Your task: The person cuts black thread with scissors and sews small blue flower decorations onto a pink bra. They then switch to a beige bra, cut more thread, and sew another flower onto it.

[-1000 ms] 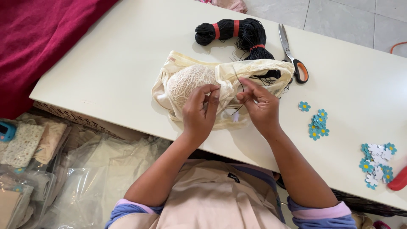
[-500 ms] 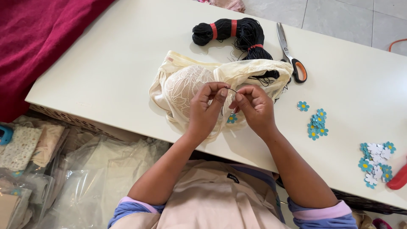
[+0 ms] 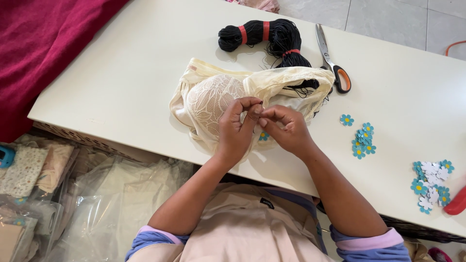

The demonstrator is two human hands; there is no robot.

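Observation:
A cream lace garment (image 3: 213,97) lies on the white table (image 3: 121,73). Over its near edge my left hand (image 3: 236,130) and my right hand (image 3: 287,130) meet fingertip to fingertip, pinching a thin black cord between them. A small blue paper flower (image 3: 264,136) shows just under my fingers, on the garment. The cord itself is mostly hidden by my fingers. A hank of black cord (image 3: 272,41) with red bands lies behind the garment, its end tucked under the fabric.
Orange-handled scissors (image 3: 331,60) lie beside the hank. Blue paper flowers (image 3: 363,140) and a pile of blue and white ones (image 3: 431,184) sit to the right, near a red object (image 3: 458,201). Red cloth (image 3: 43,43) covers the left. Plastic-bagged fabrics (image 3: 73,194) lie below the table.
My hands have come together from apart; the short loop of black cord seen between them has closed up. A blue flower has appeared under my fingers.

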